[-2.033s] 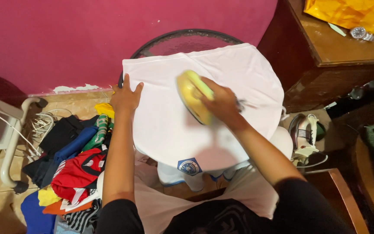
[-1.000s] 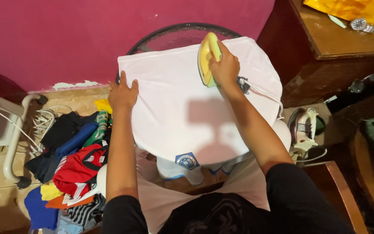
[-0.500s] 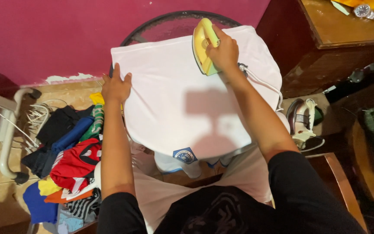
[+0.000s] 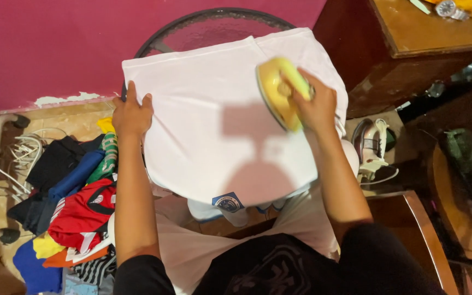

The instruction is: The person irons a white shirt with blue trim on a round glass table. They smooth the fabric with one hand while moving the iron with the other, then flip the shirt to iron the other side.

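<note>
Table: a round glass-topped table (image 4: 214, 27) stands against the magenta wall (image 4: 55, 49); it is smaller than the cloth on it, so the near part hangs unsupported and could slide off if pulled.
Garment: a white garment (image 4: 214, 136) lies spread flat over the table, its near edge with a small blue badge (image 4: 228, 202) drooping toward the person's lap; heat held in one spot could scorch it.
Clothes pile: a heap of coloured clothes (image 4: 77, 207) lies on the floor to the left, just below the garment's edge; a slipping garment would land there and crease.
Left hand: the left hand (image 4: 132, 114) lies flat, fingers slightly spread, pressing the garment's left edge; if it lifts, the cloth may bunch under the iron.
Right hand: the right hand (image 4: 315, 106) is closed around the handle of a yellow iron (image 4: 277, 93) resting on the garment's upper right part.
Cord: I cannot tell where the iron's cord runs; a snag could jerk the iron toward the pressing hand.
</note>
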